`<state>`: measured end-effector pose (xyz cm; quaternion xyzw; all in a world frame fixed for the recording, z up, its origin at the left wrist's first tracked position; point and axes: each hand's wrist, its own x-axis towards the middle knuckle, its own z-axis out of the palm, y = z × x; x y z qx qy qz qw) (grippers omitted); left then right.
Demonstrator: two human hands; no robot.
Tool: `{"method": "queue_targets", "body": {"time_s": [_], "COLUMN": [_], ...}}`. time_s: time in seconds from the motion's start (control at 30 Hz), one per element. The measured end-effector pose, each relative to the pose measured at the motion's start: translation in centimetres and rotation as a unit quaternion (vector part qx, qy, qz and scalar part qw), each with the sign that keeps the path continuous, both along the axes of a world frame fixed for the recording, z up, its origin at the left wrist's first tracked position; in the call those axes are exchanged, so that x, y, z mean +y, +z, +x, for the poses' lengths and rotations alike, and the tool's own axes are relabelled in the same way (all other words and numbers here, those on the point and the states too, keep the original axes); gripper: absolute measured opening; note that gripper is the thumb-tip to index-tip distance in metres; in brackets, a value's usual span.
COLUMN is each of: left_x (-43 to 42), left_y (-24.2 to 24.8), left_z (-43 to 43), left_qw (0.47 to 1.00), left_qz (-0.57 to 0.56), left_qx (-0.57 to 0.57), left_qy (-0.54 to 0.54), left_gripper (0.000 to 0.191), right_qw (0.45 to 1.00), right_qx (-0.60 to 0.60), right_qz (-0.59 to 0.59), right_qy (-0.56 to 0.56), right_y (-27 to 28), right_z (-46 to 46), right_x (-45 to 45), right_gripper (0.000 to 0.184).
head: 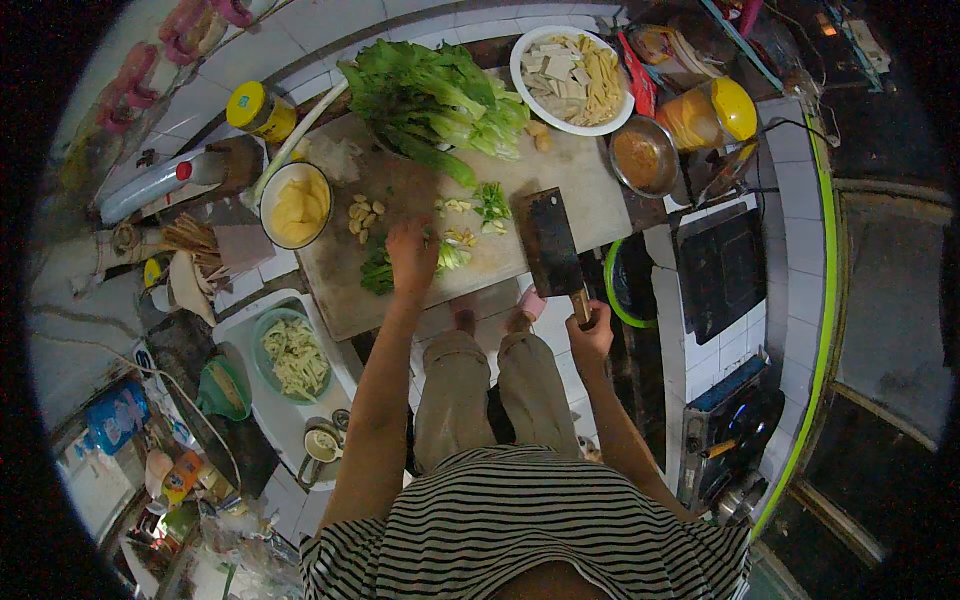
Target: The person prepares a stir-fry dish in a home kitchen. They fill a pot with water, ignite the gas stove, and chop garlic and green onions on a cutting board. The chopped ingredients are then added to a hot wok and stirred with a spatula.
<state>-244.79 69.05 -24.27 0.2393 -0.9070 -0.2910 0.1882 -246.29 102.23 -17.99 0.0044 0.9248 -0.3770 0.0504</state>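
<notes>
My right hand point(589, 330) grips the wooden handle of a cleaver point(551, 240), whose broad dark blade lies over the right front part of a large cutting board point(330, 311). Over the board's middle is my left hand point(414, 251), beside dark green leaves point(377, 271) and pale chopped stalks point(453, 256). Its fingertips are partly hidden, so whether they hold anything is unclear. Peeled garlic cloves point(365, 216) sit left of that hand. To its right are chopped greens point(491, 201) and small pale yellow pieces point(461, 237). A big leafy lettuce point(442, 97) covers the back.
Left of the board stands a bowl of yellow slices point(300, 208); a sink point(289, 431) holds a basin of pale green shreds point(295, 356). Behind right are a plate of tofu and yellow strips point(574, 75), a metal bowl point(643, 156) and a yellow-lidded jar point(705, 114). A gas stove point(731, 435) is at right.
</notes>
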Motion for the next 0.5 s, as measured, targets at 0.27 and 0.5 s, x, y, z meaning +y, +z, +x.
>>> {"method": "queue_targets", "body": {"time_s": [0.27,0.5], "left_x": [-1.3,-0.1], "left_y": [1.7,1.9], "left_z": [2.9,6.5], "left_qw": [0.999,0.995], "left_qz": [-0.016,-0.029], "left_qx": [-0.035,-0.069], "left_qy": [0.014,0.067], "left_gripper": [0.035,0.051], "right_qw": [1.0,0.994], "right_qx": [-0.019,-0.036], "right_qz": [-0.009,-0.099], "right_qy": [-0.001,-0.041], "right_y": [0.4,-0.7], "right_z": [-0.1,-0.7], "right_x": [-0.1,-0.3], "right_gripper": [0.034,0.032]}}
